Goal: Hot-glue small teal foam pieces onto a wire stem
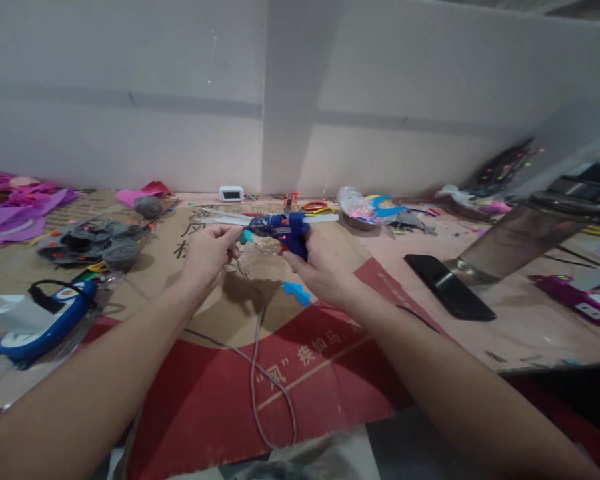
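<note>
My right hand (320,263) is wrapped around the grip of a blue hot glue gun (293,233), whose small red light is lit. A white glue stick (323,218) pokes out of its rear, on the right. The gun's nozzle points left, towards my left hand (211,257). The thumb and fingers of that hand are pinched together, with a small teal piece (247,237) at their tips, close to the nozzle. A thin grey cord (254,363) trails in loops over the cardboard below. On the cardboard under the gun lies a bright blue cut piece (297,293).
Printed cardboard (330,380) covers the table's middle. A black phone (449,287), a clear tumbler (520,237) and a purple power strip (577,300) are on the right. On the left are a blue power strip (50,323) and grey craft material (93,240). A small white clock (231,194) stands by the wall.
</note>
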The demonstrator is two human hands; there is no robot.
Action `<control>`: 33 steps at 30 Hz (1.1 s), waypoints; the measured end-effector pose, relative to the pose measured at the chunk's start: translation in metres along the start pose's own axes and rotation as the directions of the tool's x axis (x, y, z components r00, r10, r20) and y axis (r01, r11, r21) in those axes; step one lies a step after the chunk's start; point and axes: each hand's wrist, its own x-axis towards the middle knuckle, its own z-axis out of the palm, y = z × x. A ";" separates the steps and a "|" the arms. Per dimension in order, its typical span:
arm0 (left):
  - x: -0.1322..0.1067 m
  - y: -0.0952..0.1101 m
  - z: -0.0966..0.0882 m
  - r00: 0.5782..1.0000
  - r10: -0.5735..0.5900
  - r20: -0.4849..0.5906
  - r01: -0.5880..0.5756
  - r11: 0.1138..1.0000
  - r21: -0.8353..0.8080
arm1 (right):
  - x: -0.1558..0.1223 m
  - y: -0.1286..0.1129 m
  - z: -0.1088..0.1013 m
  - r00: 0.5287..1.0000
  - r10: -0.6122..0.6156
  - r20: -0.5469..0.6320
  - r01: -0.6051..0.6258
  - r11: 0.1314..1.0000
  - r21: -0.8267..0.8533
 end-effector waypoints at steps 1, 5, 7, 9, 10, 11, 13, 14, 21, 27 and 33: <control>0.000 0.000 0.000 1.000 0.002 0.001 -0.002 1.000 -0.002 | 0.000 0.000 0.000 1.000 -0.002 0.002 0.002 1.000 -0.013; -0.002 0.002 0.001 1.000 0.008 0.001 -0.008 1.000 0.011 | 0.001 -0.001 -0.001 1.000 -0.005 -0.004 0.004 0.999 -0.053; -0.002 0.002 0.002 1.000 0.008 0.007 -0.008 1.000 0.021 | 0.001 -0.001 -0.001 1.000 -0.005 -0.014 0.004 0.998 -0.060; -0.002 0.002 0.002 1.000 0.002 0.011 -0.002 1.000 0.017 | 0.001 -0.001 0.000 1.000 -0.009 -0.010 0.008 0.998 -0.063; -0.002 0.002 0.002 1.000 0.000 0.009 0.000 1.000 0.010 | 0.001 -0.002 0.000 1.000 -0.010 -0.004 0.010 0.998 -0.065; -0.002 0.002 0.002 1.000 0.000 0.004 0.000 1.000 0.004 | 0.001 -0.002 0.000 1.000 -0.009 0.005 0.010 0.998 -0.068; -0.001 0.002 0.002 1.000 0.003 -0.005 -0.003 1.000 -0.001 | 0.000 -0.002 0.000 1.000 -0.001 0.016 0.002 0.997 -0.075; -0.001 0.002 0.001 1.000 0.005 -0.006 -0.005 1.000 0.003 | 0.000 -0.003 0.000 1.000 0.003 0.016 -0.002 0.997 -0.076; -0.001 0.002 0.001 1.000 0.006 0.000 -0.006 1.000 0.019 | 0.000 -0.006 -0.001 1.000 0.007 0.014 -0.006 0.996 -0.087; -0.003 0.005 0.002 1.000 -0.004 0.002 0.004 1.000 0.012 | 0.001 -0.005 -0.001 1.000 0.009 0.010 -0.008 0.999 -0.053; -0.002 0.004 0.002 1.000 0.001 0.006 -0.001 1.000 -0.009 | 0.001 -0.005 -0.001 0.999 0.020 0.027 -0.019 0.999 -0.030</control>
